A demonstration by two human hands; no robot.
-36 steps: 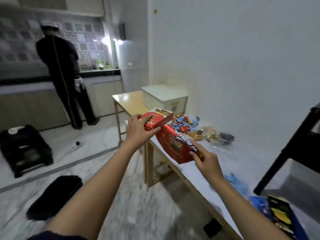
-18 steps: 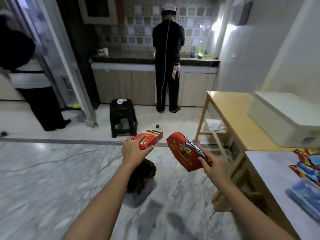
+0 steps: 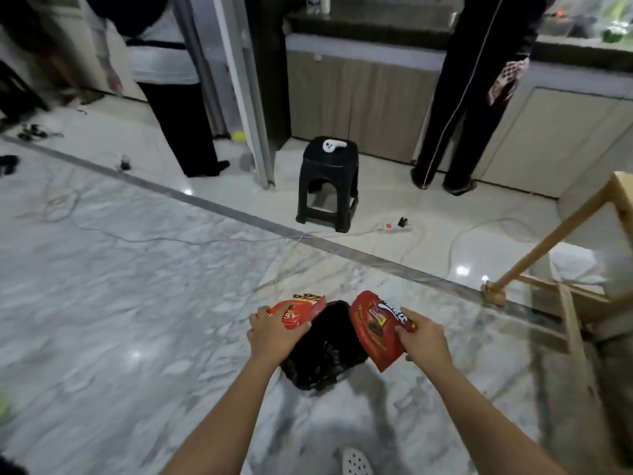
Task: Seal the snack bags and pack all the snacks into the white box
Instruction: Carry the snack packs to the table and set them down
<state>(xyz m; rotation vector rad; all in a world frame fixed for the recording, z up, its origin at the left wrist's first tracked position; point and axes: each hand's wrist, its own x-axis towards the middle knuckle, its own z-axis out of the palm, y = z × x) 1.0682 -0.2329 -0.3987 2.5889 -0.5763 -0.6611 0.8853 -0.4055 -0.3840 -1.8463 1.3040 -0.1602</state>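
Red snack box (image 3: pixel 296 311) gripped by left hand (image 3: pixel 272 334), red pouch (image 3: pixel 373 334) pinched by right hand (image 3: pixel 424 339), lettering blurred

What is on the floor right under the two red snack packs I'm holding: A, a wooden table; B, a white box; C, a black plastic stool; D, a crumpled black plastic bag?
D: a crumpled black plastic bag lies between and below the red cardboard snack box in the left hand and the red foil snack pouch in the right hand.

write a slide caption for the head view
Left hand holds a red snack box, right hand a red snack bag, over a black bin bag.
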